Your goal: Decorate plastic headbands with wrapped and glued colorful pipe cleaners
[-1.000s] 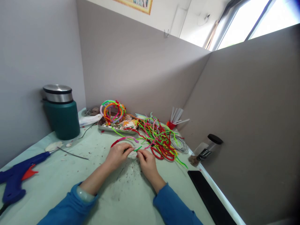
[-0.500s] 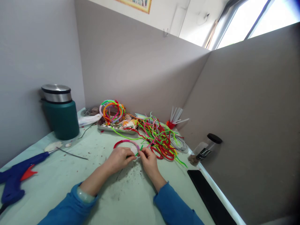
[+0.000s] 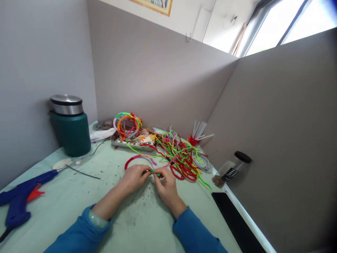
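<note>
Pinches a short green pipe cleaner (image 3: 154,171) at the fingertips, with the left hand (image 3: 135,177) closed on one end and the right hand (image 3: 165,184) closed on the other, low over the middle of the pale green worktop (image 3: 79,182). Just beyond the left hand, a red and pink arc (image 3: 138,158) curved over the worktop; cannot tell whether touching the fingers or only near them. Farther back, against the partition, a shallow metal tray (image 3: 131,147) holding shells and small bright scraps, with a bunch of coloured fuzzy rings (image 3: 127,124) standing up in it. Right of the tray, a loose heap of red, green and pink pipe cleaners (image 3: 179,154) spilling toward the right hand, and beside that a coil of pale wire (image 3: 203,162). Behind the heap, a small red cup (image 3: 193,141) with white sticks (image 3: 200,129) fanning out of it. At the right edge, a clear jar (image 3: 231,170) with a black cap, lying tilted, with brownish bits gathered at its lower end. Far left, a dark green flask (image 3: 71,135) upright with its steel lid on; contents hidden. Nearer on the left, a blue glue gun (image 3: 18,198) flat on the worktop, well apart from both hands.
</note>
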`<state>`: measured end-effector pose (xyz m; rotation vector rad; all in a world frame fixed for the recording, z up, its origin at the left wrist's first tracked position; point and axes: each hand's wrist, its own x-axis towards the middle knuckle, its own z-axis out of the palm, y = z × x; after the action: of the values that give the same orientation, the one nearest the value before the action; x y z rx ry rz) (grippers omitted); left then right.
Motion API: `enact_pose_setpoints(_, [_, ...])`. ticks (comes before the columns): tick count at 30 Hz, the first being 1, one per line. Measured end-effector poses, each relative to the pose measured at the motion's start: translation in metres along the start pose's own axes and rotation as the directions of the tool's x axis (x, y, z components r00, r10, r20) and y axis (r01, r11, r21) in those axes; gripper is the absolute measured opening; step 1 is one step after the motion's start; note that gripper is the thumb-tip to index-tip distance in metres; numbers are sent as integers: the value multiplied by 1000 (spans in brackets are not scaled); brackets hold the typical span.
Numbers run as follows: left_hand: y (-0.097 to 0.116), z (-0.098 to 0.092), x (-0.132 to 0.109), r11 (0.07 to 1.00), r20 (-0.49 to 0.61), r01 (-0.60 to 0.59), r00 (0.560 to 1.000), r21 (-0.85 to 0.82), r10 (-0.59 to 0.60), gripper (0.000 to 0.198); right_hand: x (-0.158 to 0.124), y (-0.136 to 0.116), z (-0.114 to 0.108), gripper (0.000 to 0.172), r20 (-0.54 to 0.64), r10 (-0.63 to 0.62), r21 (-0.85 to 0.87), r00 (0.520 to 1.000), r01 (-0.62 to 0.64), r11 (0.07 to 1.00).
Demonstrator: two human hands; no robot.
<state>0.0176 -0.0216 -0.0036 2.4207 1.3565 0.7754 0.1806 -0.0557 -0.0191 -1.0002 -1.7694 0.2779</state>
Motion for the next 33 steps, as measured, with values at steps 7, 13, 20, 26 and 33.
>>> enact_pose_setpoints(7, [-6,0,4,995,-41,38,998,-96,-42,24,0,3,1,11,72,-7,-85,997,13,996])
enact_pose_setpoints(13, [-1,-4,3,989,-50,51,997,-142,-58,28,0,7,3,13,111,-23,-122,994,37,992])
enact_pose_setpoints(20, [-1,-6,3,987,-80,96,991,-129,-107,29,-2,4,3,8,121,38,-96,992,-26,995])
enact_pose_setpoints(26, [-2,-7,4,992,-122,74,989,-100,-86,33,-1,5,5,9,156,78,-158,985,-53,986])
enact_pose_setpoints(33, [0,-8,3,998,-111,48,992,-44,-52,33,-1,13,8,12,116,96,-206,989,-71,976])
